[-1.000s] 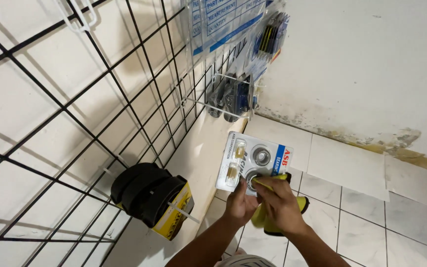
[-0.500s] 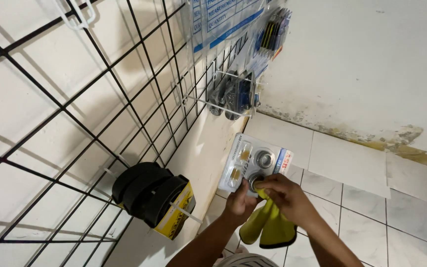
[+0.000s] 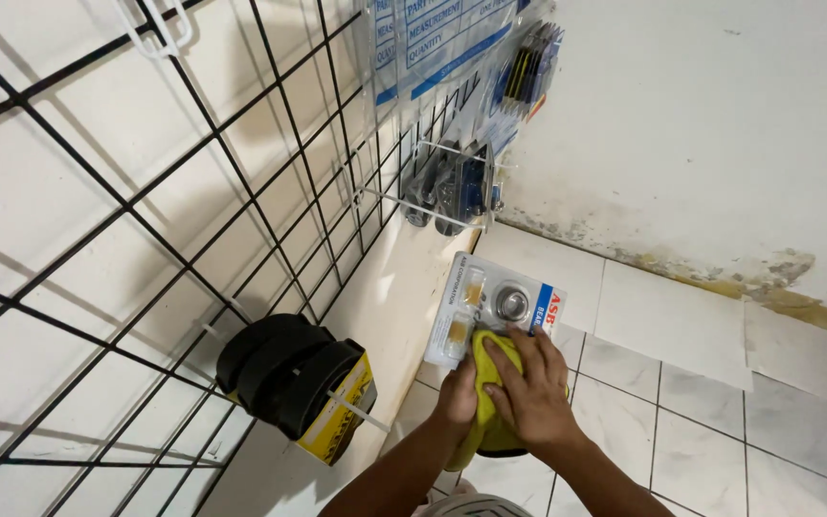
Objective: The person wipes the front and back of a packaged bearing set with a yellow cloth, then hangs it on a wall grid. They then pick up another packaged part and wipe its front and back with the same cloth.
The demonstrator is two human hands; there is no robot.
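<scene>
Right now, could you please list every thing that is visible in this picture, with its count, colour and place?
blister pack: one, clear and white with small metal parts, held up in front of the floor tiles
cloth: one, yellow, pressed on the lower edge of the blister pack
wire grid panel: one, black, against the white wall on the left
rubber tubes: one bundle, black with a yellow sleeve, hanging on a hook low on the grid
hanging packs: several, dark and blue, on hooks farther along the grid
floor tiles: many, white, lower right
left hand: one, holding the pack from below
right hand: one, on the cloth
</scene>
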